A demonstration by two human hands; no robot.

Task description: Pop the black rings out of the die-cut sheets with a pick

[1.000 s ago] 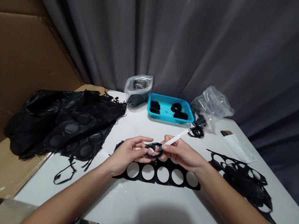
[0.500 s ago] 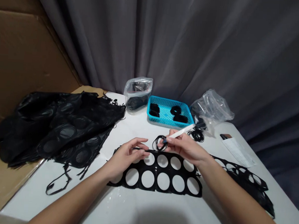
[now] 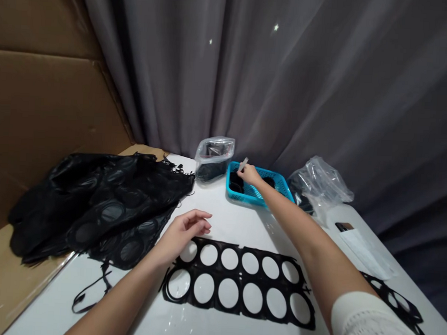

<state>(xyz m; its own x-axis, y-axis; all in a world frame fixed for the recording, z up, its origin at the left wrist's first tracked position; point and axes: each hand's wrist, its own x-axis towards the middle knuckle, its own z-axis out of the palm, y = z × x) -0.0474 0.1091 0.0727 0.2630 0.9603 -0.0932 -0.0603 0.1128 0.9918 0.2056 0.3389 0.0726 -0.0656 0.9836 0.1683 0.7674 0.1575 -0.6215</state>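
Note:
My right hand [image 3: 250,175] reaches into the blue basket [image 3: 257,199], closed around a slim white tool [image 3: 242,164] whose exact kind I cannot make out. Dark rounded pieces [image 3: 236,187] lie in the basket under and beside that hand. My left hand [image 3: 192,226] hovers at the upper left corner of a black sheet [image 3: 240,278] with two rows of round holes. Its fingers are loosely curved and apart, holding nothing. The sheet lies flat on the white table [image 3: 203,331].
A heap of black perforated material [image 3: 105,206] covers the left side. Clear plastic bags [image 3: 214,157] flank the basket. A phone [image 3: 343,227], a white packet [image 3: 365,252] and black holed scraps [image 3: 392,296] lie at right. A cardboard wall [image 3: 38,128] stands at left.
My right hand has moved forward from above the sheet into the basket, with the white tool; the thin black rings at its tip no longer show there. My left hand has lifted slightly off the sheet.

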